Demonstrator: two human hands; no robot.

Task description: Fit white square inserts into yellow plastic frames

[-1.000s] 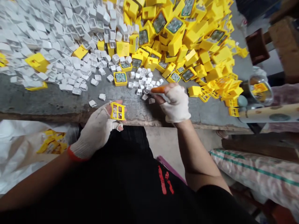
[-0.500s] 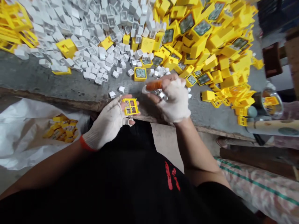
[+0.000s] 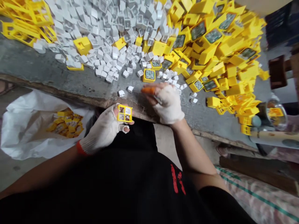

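My left hand point(image 3: 105, 126), in a white fingerless glove, holds a small yellow four-pane frame point(image 3: 125, 113) on its fingers near the table's front edge. One pane of the frame looks filled with a white piece; the others show through. My right hand point(image 3: 167, 102), gloved alike with orange wrapping on a finger, is over the table with its fingers bunched. Whether something is between those fingertips is hidden. Just beyond it sits a yellow box with a grey inner face point(image 3: 149, 75). Two white caps point(image 3: 121, 93) lie between the hands.
A heap of white caps point(image 3: 114, 53) covers the back of the grey table point(image 3: 91, 85). Yellow housings point(image 3: 210, 59) pile at the right, yellow frames point(image 3: 28, 18) at the far left. A white sack point(image 3: 28, 124) with yellow parts stands lower left; a clear container point(image 3: 277, 109) is at right.
My left hand, with the yellow frame, has moved slightly left and down. My right hand has moved a little left, its fingers closer together. The view has shifted, so the piles appear further right.
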